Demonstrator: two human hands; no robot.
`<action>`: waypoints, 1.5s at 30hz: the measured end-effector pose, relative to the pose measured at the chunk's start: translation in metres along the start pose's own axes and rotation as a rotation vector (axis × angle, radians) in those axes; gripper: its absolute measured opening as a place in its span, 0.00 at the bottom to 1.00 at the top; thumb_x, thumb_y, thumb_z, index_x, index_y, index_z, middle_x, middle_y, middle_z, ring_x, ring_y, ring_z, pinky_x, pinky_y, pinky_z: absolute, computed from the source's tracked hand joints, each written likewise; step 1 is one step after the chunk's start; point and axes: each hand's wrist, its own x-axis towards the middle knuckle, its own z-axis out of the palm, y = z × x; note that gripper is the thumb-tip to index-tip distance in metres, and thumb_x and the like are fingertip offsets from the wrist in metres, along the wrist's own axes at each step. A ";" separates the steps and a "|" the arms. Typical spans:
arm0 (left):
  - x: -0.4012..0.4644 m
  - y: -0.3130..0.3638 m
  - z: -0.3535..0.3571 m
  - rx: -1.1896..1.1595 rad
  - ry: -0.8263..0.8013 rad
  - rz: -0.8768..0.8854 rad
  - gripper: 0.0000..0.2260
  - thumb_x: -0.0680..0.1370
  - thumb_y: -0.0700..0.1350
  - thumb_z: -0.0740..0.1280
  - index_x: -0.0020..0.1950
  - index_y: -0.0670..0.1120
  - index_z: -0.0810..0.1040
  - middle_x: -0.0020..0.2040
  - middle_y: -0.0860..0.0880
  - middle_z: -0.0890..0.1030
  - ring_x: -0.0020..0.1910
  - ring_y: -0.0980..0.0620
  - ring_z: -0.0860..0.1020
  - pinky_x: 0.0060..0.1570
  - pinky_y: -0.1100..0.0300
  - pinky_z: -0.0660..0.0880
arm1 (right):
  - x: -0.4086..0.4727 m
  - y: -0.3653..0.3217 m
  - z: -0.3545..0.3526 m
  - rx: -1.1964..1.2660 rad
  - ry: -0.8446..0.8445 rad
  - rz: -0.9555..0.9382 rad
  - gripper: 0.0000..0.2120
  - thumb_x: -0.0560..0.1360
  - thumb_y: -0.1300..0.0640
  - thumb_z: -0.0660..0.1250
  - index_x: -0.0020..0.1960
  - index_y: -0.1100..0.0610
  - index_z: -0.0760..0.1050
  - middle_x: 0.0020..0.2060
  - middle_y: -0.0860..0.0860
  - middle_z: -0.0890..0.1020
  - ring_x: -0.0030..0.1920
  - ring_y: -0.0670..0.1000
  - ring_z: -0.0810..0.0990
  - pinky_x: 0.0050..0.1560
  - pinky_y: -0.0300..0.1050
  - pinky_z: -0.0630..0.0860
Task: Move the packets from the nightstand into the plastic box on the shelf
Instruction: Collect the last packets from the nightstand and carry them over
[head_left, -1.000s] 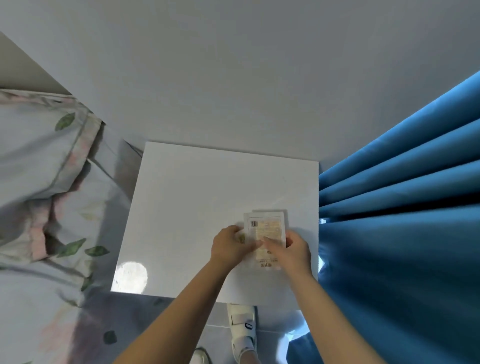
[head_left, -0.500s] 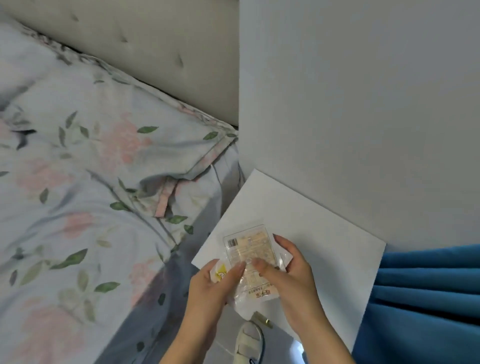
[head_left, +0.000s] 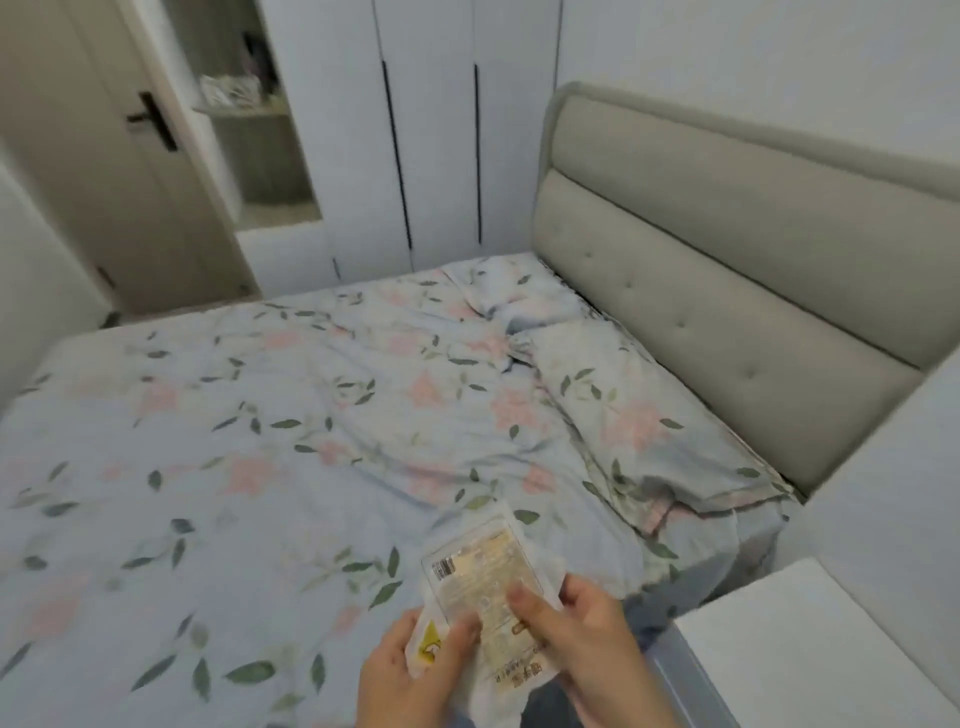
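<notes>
Head view looks across a bed with floral bedding, both hands low in frame holding a small stack of packets over the bed's near edge, clear of the nightstand; left hand grips the stack from the lower left, thumb curled over the front near a yellow mark on the under packet; right hand grips from the right, thumb pressed on the top packet's face, fingers wrapped behind; top packet is clear plastic with a pale yellowish label and a barcode at its upper left corner, tilted with its top edge leaning left; how many packets are in the stack cannot be told; nightstand shows at lower right as a white tabletop, just right of the hands, bare part in view; padded grey headboard runs along the right side of the bed, pillow in matching floral cover lies against it; white wardrobe with dark vertical handles stands beyond the bed; open shelf to the wardrobe's left carries something pale and blurred, could be the plastic box, cannot tell; door with dark handle at far left
</notes>
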 end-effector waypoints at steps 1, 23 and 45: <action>-0.014 0.005 -0.039 -0.027 0.080 -0.008 0.08 0.67 0.42 0.77 0.43 0.42 0.85 0.34 0.48 0.85 0.33 0.50 0.84 0.31 0.66 0.77 | -0.012 0.003 0.037 -0.034 -0.079 0.017 0.28 0.57 0.51 0.83 0.52 0.63 0.81 0.45 0.60 0.86 0.47 0.59 0.86 0.52 0.53 0.81; -0.113 0.008 -0.623 -0.543 0.910 0.096 0.07 0.74 0.44 0.72 0.51 0.46 0.83 0.43 0.48 0.87 0.43 0.48 0.85 0.48 0.46 0.82 | -0.103 0.178 0.659 -0.570 -1.072 0.008 0.10 0.78 0.57 0.65 0.59 0.56 0.75 0.50 0.53 0.85 0.49 0.53 0.85 0.41 0.41 0.78; 0.010 0.040 -1.105 -0.211 0.732 0.060 0.05 0.76 0.45 0.70 0.51 0.49 0.81 0.43 0.54 0.86 0.41 0.56 0.84 0.39 0.62 0.81 | -0.066 0.297 1.111 -0.389 -0.966 0.131 0.17 0.72 0.60 0.70 0.61 0.56 0.77 0.52 0.57 0.85 0.52 0.59 0.84 0.49 0.54 0.80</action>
